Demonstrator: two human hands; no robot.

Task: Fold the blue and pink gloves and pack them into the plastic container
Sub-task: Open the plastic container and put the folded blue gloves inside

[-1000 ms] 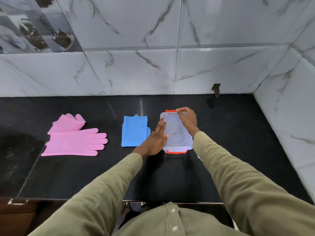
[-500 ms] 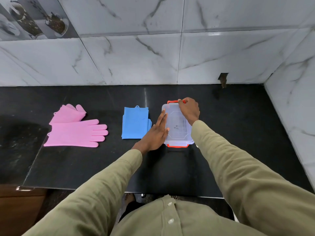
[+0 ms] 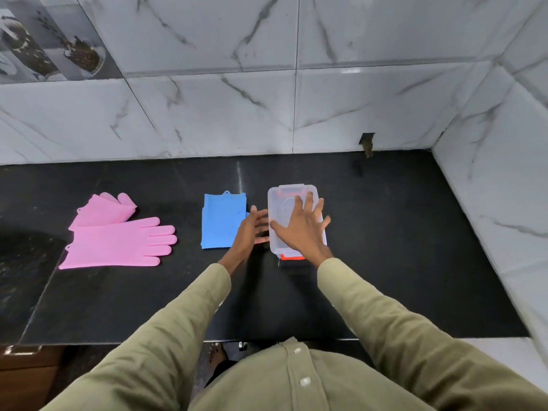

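Right hand [image 3: 302,229] splayed flat, fingers spread wide on lid of clear rectangular plastic container with orange clips [image 3: 284,200], pressing not gripping. Left hand [image 3: 252,229] open beside container's left wall, fingertips touching or just off it, holding nothing. Just left of that hand: folded blue rubber gloves [image 3: 221,222], flat square stack on black stone counter [image 3: 400,247]. Well left of both hands: pink rubber gloves [image 3: 118,235], one flat with fingers out, one partly folded behind it. Likely light, floppy, grippy rubber; pinch at cuff edge, fold fingers over. Container likely light, slides easily; lid comes off by the end clips
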